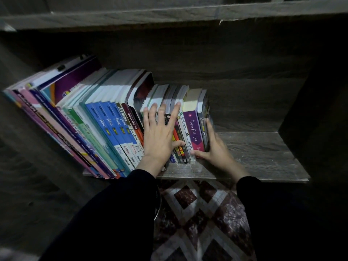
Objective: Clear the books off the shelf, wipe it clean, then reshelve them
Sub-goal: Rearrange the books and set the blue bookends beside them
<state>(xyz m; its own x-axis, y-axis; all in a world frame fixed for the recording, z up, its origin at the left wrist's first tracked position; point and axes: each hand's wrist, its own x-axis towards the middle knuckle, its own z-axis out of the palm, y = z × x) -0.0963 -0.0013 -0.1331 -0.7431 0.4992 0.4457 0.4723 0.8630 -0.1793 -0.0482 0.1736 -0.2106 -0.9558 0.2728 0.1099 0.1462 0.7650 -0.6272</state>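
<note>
A row of books leans left on the grey wooden shelf (256,155). Tall textbooks (111,127) with blue, green and pink spines fill the left part. Smaller paperbacks (193,129), one with a purple spine, end the row near the middle. My left hand (160,134) lies flat with spread, straight fingers on the spines and tops of the small paperbacks. My right hand (214,147), blurred, holds the right end of those paperbacks: its fingers lie along the outer cover of the last dark book and its thumb crosses the bottom of the spines.
The right half of the shelf board is bare up to the side panel (312,110). Another shelf board (169,14) runs close overhead. Below the front edge lies a patterned rug (197,219) between my dark sleeves.
</note>
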